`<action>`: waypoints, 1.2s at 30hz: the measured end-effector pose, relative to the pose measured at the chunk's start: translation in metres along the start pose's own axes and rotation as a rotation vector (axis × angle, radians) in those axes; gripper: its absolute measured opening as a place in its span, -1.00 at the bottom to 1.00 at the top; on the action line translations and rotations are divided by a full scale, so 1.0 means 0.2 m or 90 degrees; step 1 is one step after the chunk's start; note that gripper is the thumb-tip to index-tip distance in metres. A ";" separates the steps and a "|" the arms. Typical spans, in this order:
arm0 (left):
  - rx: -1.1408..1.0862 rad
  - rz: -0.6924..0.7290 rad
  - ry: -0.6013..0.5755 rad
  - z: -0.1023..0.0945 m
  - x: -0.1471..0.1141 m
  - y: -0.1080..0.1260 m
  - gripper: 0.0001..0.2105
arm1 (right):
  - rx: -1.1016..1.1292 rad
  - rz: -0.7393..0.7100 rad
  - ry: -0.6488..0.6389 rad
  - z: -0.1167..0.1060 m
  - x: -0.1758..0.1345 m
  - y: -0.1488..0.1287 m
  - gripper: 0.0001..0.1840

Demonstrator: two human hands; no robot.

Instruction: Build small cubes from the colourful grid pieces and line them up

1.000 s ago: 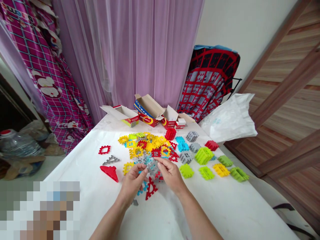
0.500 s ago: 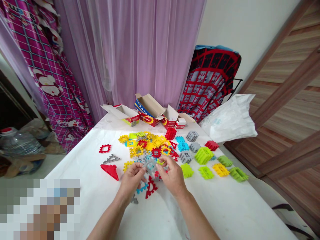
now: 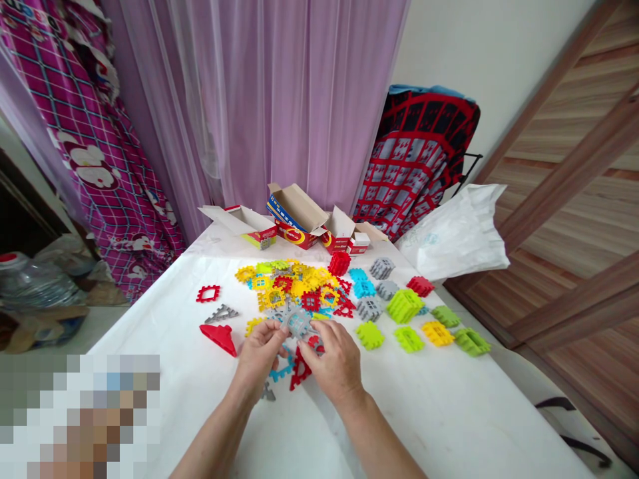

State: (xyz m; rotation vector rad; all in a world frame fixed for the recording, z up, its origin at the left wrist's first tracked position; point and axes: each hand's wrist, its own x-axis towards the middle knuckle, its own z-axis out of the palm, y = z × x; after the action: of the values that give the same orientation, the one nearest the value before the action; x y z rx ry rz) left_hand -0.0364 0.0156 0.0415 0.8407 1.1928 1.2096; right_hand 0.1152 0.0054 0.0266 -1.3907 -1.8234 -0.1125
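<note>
Between my two hands is a grey toothed building piece (image 3: 298, 320) with a window pattern. My left hand (image 3: 262, 349) pinches its left side with thumb and fingers. At its right side, my right hand (image 3: 333, 356) is closed on it, the fingertips partly hidden. Behind the hands spreads a heap of yellow, red, blue and grey interlocking pieces (image 3: 302, 283). Just under and in front of the fingers lie a red triangular piece (image 3: 300, 371) and a blue square piece (image 3: 283, 366).
Stacked pieces stand to the right, among them a green stack (image 3: 405, 306) and a grey stack (image 3: 369, 308). On the left are a red solid piece (image 3: 218, 338), a grey triangle (image 3: 222, 313) and a red frame (image 3: 208, 293). Opened boxes (image 3: 299, 213) and a white bag (image 3: 452, 229) are behind.
My right hand has moved slightly down and turned around the grey piece. The yellow-green bit by its fingers no longer shows there; one lies in the heap behind.
</note>
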 end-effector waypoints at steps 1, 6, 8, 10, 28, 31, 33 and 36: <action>0.000 -0.002 -0.001 0.00 0.00 0.00 -0.58 | 0.001 -0.003 0.005 0.00 0.00 0.00 -0.75; 0.025 0.003 -0.020 0.02 -0.02 0.02 -0.54 | -0.001 -0.006 0.048 -0.02 0.01 0.01 -0.79; 0.040 0.004 -0.019 0.02 -0.02 0.03 -0.49 | -0.022 0.010 0.070 -0.06 0.04 0.07 -0.80; 0.051 0.003 -0.005 0.02 -0.02 0.03 -0.44 | -0.065 0.050 0.110 -0.11 0.06 0.19 -0.78; 0.054 -0.029 0.056 0.00 0.02 0.01 -0.32 | -0.277 0.327 0.062 -0.24 0.06 0.68 -0.71; 0.054 -0.028 0.054 -0.01 0.02 0.01 -0.31 | -0.270 0.336 0.052 -0.24 0.05 0.70 -0.69; 0.054 -0.027 0.055 -0.01 0.02 0.01 -0.32 | -0.260 0.343 0.037 -0.24 0.05 0.71 -0.68; 0.055 -0.018 0.058 -0.01 0.02 0.01 -0.33 | -0.257 0.349 0.030 -0.23 0.05 0.72 -0.68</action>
State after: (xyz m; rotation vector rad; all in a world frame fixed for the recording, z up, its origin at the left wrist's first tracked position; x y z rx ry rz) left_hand -0.0391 0.0205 0.0412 0.8363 1.3349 1.1906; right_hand 0.2599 0.0438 0.0077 -2.1049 -1.3656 -0.2327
